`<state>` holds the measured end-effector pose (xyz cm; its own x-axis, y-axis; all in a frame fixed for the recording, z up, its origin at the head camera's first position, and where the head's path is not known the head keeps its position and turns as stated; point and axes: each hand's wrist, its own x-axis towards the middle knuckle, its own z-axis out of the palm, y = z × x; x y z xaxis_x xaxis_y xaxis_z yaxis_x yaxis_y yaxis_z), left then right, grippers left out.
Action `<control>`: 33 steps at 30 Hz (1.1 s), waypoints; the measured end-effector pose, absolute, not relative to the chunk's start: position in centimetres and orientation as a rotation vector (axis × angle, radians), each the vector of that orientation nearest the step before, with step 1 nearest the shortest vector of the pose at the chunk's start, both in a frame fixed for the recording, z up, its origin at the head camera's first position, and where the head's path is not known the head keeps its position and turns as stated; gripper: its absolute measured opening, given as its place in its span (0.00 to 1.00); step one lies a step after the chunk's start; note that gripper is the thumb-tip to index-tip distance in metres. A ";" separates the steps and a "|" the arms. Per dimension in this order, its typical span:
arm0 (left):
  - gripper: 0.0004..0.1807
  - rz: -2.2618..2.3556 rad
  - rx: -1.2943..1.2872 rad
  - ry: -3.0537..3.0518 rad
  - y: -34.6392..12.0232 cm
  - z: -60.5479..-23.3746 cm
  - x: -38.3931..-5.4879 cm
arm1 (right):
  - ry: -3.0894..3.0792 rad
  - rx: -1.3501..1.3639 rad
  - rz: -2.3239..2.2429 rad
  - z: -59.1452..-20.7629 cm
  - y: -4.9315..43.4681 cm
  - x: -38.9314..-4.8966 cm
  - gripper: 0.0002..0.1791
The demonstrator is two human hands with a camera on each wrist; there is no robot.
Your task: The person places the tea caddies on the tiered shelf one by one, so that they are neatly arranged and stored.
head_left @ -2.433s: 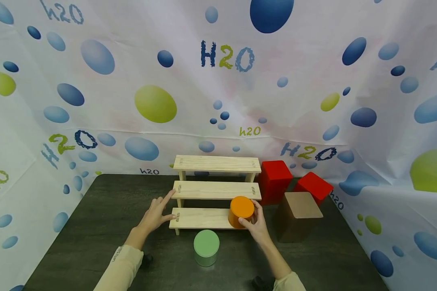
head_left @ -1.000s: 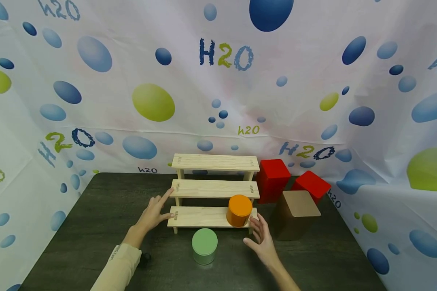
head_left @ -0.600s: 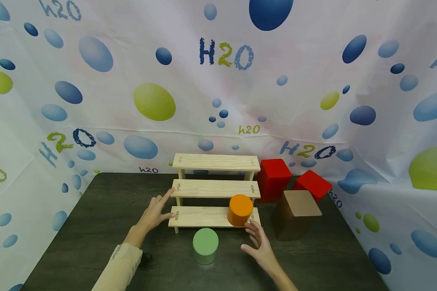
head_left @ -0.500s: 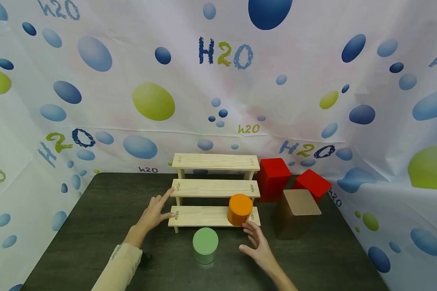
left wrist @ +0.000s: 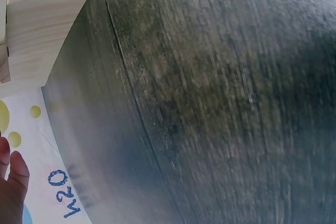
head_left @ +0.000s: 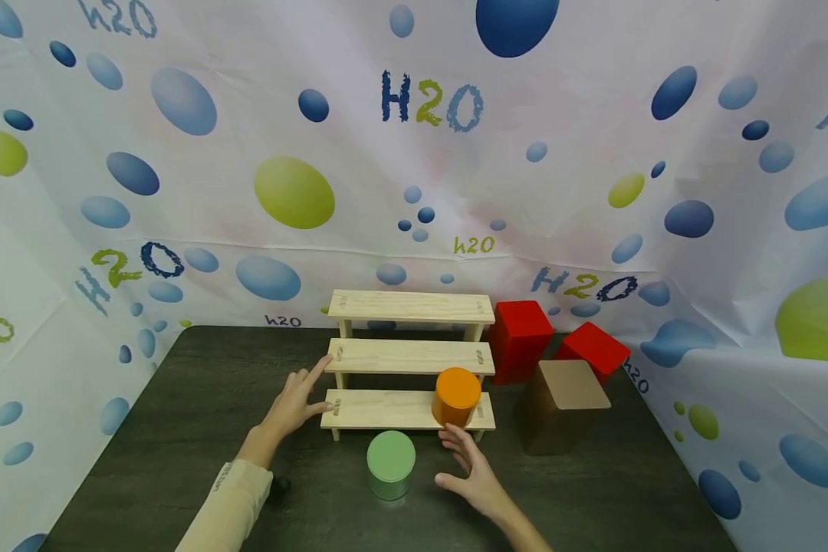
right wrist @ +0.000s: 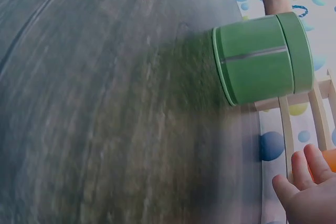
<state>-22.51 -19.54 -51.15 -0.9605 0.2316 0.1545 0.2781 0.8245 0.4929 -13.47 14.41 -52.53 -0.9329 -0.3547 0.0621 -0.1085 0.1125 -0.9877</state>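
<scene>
the right hand (head_left: pixel 474 479) hovered with fingers spread, holding nothing, between the green tin (head_left: pixel 390 464) on the dark surface (head_left: pixel 179 429) and the orange tin (head_left: pixel 456 396) on the lowest of three wooden steps (head_left: pixel 386 410). the left hand (head_left: pixel 291 406), fingers straight, touched the steps' left end. two red blocks (head_left: pixel 520 340) and one brown block (head_left: pixel 564 405) stood right.

Readable text found on printed backdrop cloth (head_left: pixel 593 115) only.
- Large "H2O", top centre of backdrop: dark blue H, green 2, blue O.
- Small green "h2O" lower centre, above wooden shelf (head_left: pixel 409 357).
- "H2O" at right, behind red blocks (head_left: pixel 520 337).
- Tilted "H2O" on left panel.
- Small dark "h2O" at bench (head_left: pixel 179 429) rear edge; also legible in left wrist view.
- Partial prints at frame edges, cut off.
- Small mark on left sleeve cuff (head_left: pixel 224 479): unreadable.
</scene>
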 end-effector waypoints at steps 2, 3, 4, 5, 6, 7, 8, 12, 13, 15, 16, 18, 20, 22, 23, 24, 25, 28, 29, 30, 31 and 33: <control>0.51 -0.809 -0.412 -2.916 -19.5 -51.2 -22.6 | 2.175 -0.464 -1.900 -52.7 14.2 -13.5 0.37; 0.51 -0.813 -0.414 -2.917 -19.4 -51.2 -22.6 | 2.170 -0.471 -1.891 -52.8 14.1 -13.6 0.37; 0.51 -0.815 -0.413 -2.919 -19.4 -51.2 -22.7 | 2.163 -0.474 -1.887 -52.9 13.9 -13.6 0.37; 0.51 -0.813 -0.411 -2.921 -19.4 -51.2 -22.7 | 2.152 -0.478 -1.887 -52.9 13.8 -13.6 0.37; 0.51 -0.811 -0.407 -2.924 -19.4 -51.2 -22.7 | 2.149 -0.483 -1.881 -52.9 13.6 -13.7 0.37; 0.51 -0.818 -0.403 -2.924 -19.3 -51.2 -22.7 | 2.143 -0.486 -1.877 -53.0 13.4 -13.7 0.37; 0.51 -0.819 -0.403 -2.924 -19.4 -51.2 -22.7 | 2.134 -0.491 -1.875 -53.0 13.2 -13.7 0.37; 0.51 -0.825 -0.407 -2.916 -19.4 -51.3 -22.7 | 2.113 -0.503 -1.861 -53.1 12.5 -13.7 0.38; 0.51 -0.828 -0.409 -2.915 -19.4 -51.3 -22.6 | 2.108 -0.506 -1.856 -53.2 12.3 -13.7 0.38; 0.51 -0.830 -0.412 -2.912 -19.4 -51.3 -22.6 | 2.108 -0.522 -1.843 -53.3 12.0 -13.7 0.39; 0.51 -0.828 -0.412 -2.912 -19.4 -51.4 -22.5 | 2.108 -0.527 -1.834 -53.3 11.8 -13.7 0.39; 0.51 -0.832 -0.416 -2.910 -19.4 -51.4 -22.5 | 2.108 -0.539 -1.814 -53.5 11.6 -13.6 0.41; 0.51 -0.838 -0.418 -2.910 -19.4 -51.4 -22.4 | 2.111 -0.546 -1.795 -53.6 11.3 -13.6 0.42; 0.51 -0.850 -0.412 -2.916 -19.5 -51.4 -22.4 | 2.112 -0.550 -1.781 -53.6 11.1 -13.6 0.43; 0.51 -0.859 -0.412 -2.919 -19.4 -51.4 -22.4 | 2.113 -0.555 -1.777 -53.7 11.0 -13.7 0.43; 0.51 -0.864 -0.409 -2.922 -19.4 -51.3 -22.4 | 2.111 -0.558 -1.773 -53.7 10.8 -13.7 0.43; 0.51 -0.869 -0.406 -2.927 -19.4 -51.3 -22.4 | 2.107 -0.562 -1.772 -53.7 10.7 -13.7 0.43; 0.51 -0.868 -0.404 -2.931 -19.5 -51.3 -22.5 | 2.094 -0.575 -1.768 -53.7 10.3 -13.8 0.44; 0.50 -0.869 -0.406 -2.929 -19.5 -51.3 -22.5 | 2.090 -0.579 -1.767 -53.8 10.2 -13.8 0.44; 0.51 -0.867 -0.406 -2.927 -19.6 -51.3 -22.6 | 2.087 -0.581 -1.768 -53.7 10.1 -13.8 0.45; 0.50 -0.869 -0.408 -2.924 -19.6 -51.3 -22.6 | 2.086 -0.584 -1.770 -53.7 10.0 -13.8 0.45; 0.51 -0.868 -0.408 -2.921 -19.6 -51.3 -22.7 | 2.092 -0.586 -1.771 -53.8 9.9 -13.9 0.45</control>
